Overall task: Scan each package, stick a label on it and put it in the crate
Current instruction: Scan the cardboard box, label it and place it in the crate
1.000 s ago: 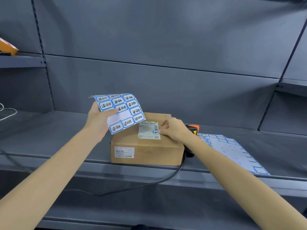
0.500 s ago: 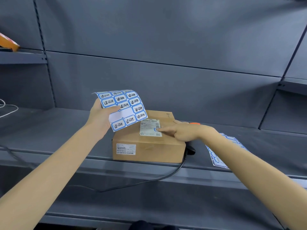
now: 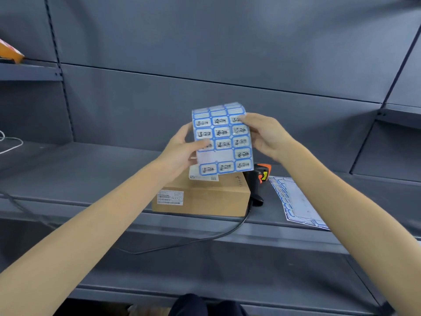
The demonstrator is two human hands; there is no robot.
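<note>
- Hands meet on the white backing sheet of blue-bordered printed labels (image 3: 222, 140), held up just above the brown cardboard package (image 3: 202, 197).
- Left hand (image 3: 182, 151) has its grip clamped on the sheet's left edge, thumb across the face; right hand (image 3: 262, 135) pinches the upper right edge.
- Judged step: peeling one label free. Best done by bending the backing at a corner so a sticker lifts, then pulling slowly to avoid tearing or curling it.
- The package lies flat on the grey metal shelf (image 3: 91, 179), directly below the sheet; a white shipping label shows on its top and a barcode sticker on its front face.
- Black-and-orange handheld scanner (image 3: 259, 181) sits just right of the package, touching or nearly so.
- A spent label sheet (image 3: 296, 201) lies further right of the package.
- No crate is in view, so its contents cannot be told.
</note>
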